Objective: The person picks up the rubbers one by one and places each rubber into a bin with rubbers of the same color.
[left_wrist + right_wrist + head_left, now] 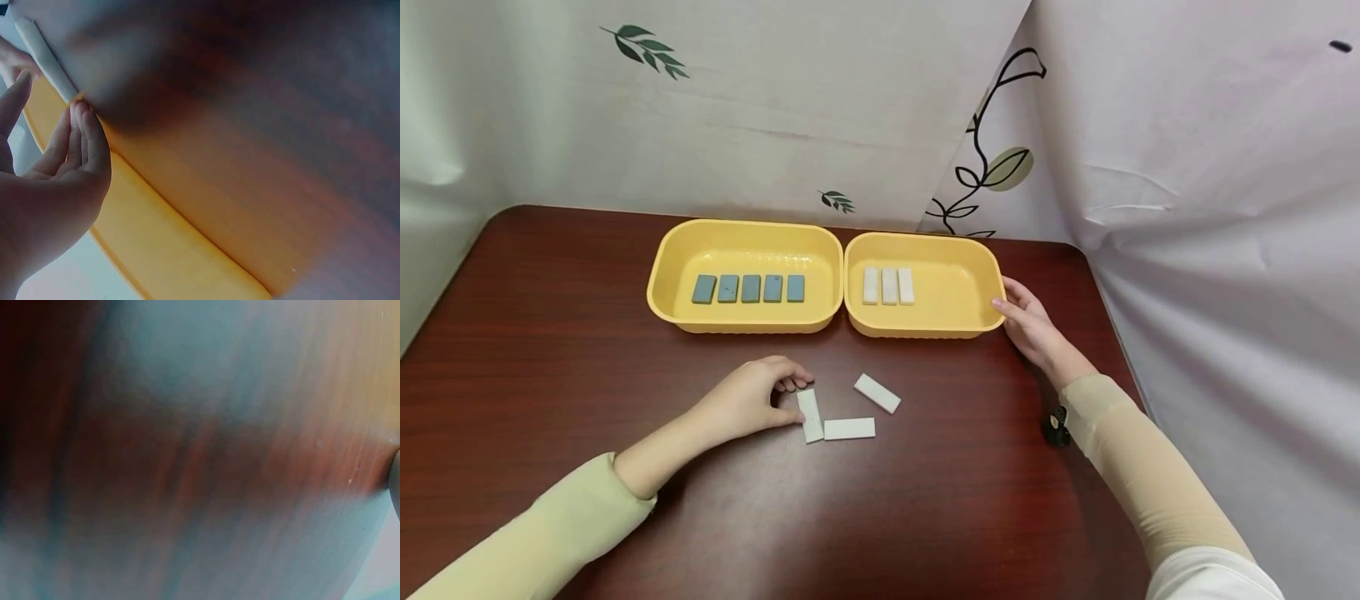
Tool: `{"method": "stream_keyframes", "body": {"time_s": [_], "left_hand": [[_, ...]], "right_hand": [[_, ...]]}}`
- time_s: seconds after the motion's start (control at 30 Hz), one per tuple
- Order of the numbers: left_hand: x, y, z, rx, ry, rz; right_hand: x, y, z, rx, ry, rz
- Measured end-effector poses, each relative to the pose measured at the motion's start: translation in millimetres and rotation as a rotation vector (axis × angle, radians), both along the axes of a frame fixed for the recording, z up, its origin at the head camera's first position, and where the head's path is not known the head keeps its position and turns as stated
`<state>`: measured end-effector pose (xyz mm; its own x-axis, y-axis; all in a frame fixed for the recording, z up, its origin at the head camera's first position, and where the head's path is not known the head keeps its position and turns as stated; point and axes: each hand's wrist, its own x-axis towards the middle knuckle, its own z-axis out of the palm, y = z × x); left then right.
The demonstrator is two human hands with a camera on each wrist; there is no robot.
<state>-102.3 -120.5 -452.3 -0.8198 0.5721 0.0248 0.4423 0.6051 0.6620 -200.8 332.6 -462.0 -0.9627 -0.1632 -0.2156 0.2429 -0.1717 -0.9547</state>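
My left hand (747, 397) is at a white rectangular block (809, 415) on the table, thumb tip at its left edge and fingers bent by its far end. The left wrist view has the thumb and fingers spread apart, with the white block (47, 59) just past the fingertips. Two more white blocks lie close by, one flat block (850, 428) to the right and one slanted block (877, 393) farther back. With thumb over the rim, my right hand (1036, 329) grips the right end of the right yellow tray (925, 330). Three white blocks (889, 286) stand in a row inside it.
The left yellow tray (745, 326) adjoins the right one and holds a row of several blue-grey blocks (751, 288). Behind the dark red wooden table (760, 525) hang pale curtains with leaf prints. A small black object (1057, 427) is by the right forearm.
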Motion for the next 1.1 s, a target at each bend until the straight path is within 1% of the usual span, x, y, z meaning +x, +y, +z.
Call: {"method": "stream_keyframes", "body": {"time_s": [0.17,0.37,0.5,0.8,1.1], "left_hand": [[6.9,4.1,-0.5,-0.037,0.073,0.007],[11.7,6.6,-0.6,-0.071,0.110,0.017],[11.4,7.9,-0.8,-0.089,0.135,0.020],[9.4,10.9,-1.1,-0.091,0.139,-0.014],[10.5,10.9,-2.5,-0.067,0.111,0.014]], "right_hand": [[0.2,0.1,-0.6,0.003,0.001,-0.001],[0.4,0.3,-1.5,-0.016,0.010,-0.002],[-0.1,0.2,-1.6,-0.023,0.022,-0.004],[0.4,1.0,-2.5,-0.022,0.040,-0.005],[-0.6,1.2,-3.4,-0.027,0.047,0.018]]}}
